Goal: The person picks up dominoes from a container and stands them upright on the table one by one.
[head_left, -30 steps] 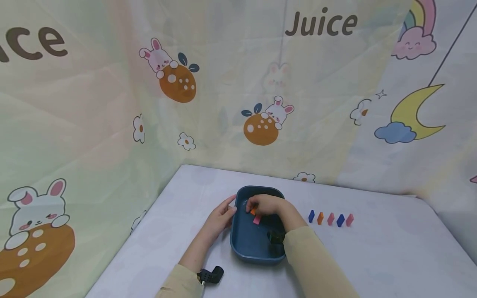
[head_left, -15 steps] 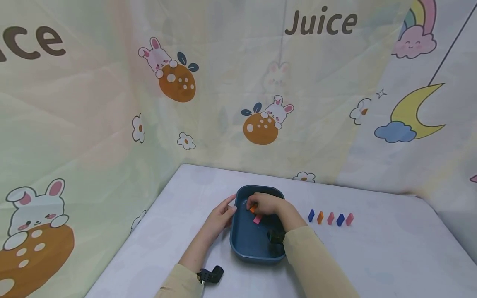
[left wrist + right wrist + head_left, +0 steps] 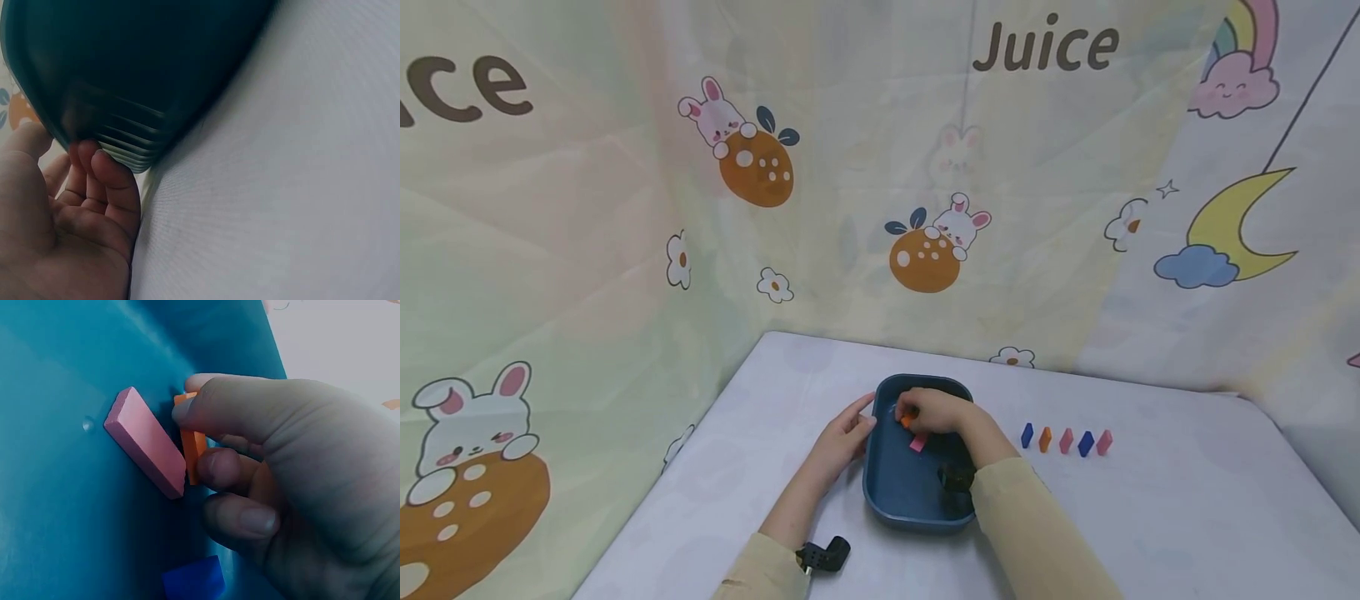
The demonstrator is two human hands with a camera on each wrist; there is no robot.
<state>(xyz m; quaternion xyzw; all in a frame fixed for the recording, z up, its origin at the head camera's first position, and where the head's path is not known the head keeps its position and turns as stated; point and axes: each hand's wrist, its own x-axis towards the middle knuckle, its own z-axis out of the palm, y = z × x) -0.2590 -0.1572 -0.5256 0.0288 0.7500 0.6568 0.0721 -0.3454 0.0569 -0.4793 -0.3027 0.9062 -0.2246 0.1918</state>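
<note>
My right hand [image 3: 938, 410] reaches into a dark blue plastic tray [image 3: 917, 527]. In the right wrist view its thumb and fingers pinch an orange domino block [image 3: 194, 450], with the block's lower end low over the tray floor. A pink domino block [image 3: 147, 444] lies on that floor right beside the orange one. Part of a blue block [image 3: 195, 579] shows at the bottom of the same view. My left hand [image 3: 838, 440] is at the tray's left side; in the left wrist view its loosely bent fingertips [image 3: 112, 169] touch the ribbed outer wall.
Right of the tray, several blue, orange and pink domino blocks [image 3: 1066, 441] stand upright in a row on the white tabletop [image 3: 1187, 492]. Patterned cloth walls [image 3: 850, 167] rise behind the table and along its left.
The orange block has turned slightly in my right fingers and shifted a little away from the pink one. My left hand and the tray stay in place.
</note>
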